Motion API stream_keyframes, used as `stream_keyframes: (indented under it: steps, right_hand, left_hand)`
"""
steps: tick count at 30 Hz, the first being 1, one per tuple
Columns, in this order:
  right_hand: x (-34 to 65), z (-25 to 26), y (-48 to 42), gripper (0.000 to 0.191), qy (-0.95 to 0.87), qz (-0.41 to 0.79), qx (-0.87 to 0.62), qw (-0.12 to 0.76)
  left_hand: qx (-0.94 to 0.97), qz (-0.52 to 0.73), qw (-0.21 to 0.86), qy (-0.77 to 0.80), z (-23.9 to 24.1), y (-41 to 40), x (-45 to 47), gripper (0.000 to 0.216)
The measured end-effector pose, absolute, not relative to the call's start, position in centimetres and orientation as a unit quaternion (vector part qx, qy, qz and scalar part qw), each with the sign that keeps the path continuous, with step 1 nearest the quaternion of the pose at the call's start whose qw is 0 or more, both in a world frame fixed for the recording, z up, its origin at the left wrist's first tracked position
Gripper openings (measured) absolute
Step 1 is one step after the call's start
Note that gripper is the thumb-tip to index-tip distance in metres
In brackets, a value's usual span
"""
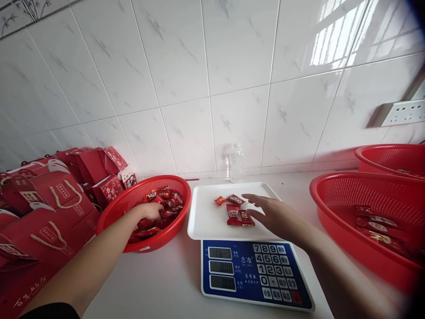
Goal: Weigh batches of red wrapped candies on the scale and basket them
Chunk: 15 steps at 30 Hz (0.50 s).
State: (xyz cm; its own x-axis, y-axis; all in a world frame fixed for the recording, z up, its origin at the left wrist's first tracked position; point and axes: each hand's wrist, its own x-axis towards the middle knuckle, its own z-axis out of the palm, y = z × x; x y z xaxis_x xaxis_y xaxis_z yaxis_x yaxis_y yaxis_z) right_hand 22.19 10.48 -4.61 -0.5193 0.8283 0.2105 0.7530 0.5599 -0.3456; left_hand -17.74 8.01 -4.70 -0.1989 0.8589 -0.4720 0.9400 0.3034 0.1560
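Observation:
My left hand (151, 211) reaches into a red perforated basket (133, 199) of red wrapped candies (166, 201), fingers curled down among them; what they grip is hidden. My right hand (270, 212) hovers over the white tray (206, 217) of a blue electronic scale (255, 270), fingers stretched out flat beside a few red candy packets (234, 212) lying on the tray.
Red gift boxes with rope handles (49, 199) are stacked at the left. Two more red baskets (365, 195) stand at the right, the nearer holding several candies. A clear plastic bottle (235, 166) stands against the tiled wall behind the scale. A wall socket (407, 113) is at the upper right.

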Motion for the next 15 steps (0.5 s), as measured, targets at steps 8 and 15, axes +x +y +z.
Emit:
stream_keyframes:
  steps: [8,15]
  right_hand:
    - [22.1,-4.4,10.3,0.042,-0.862,0.105,-0.456,0.197]
    - [20.8,-3.3,8.8,0.036,-0.804,0.322,-0.399,0.302]
  left_hand:
    - [0.56,0.219,0.271,0.752,-1.6,7.6,-19.7,0.046]
    - [0.599,0.375,0.327,0.627,0.0,6.9,-9.9,0.047]
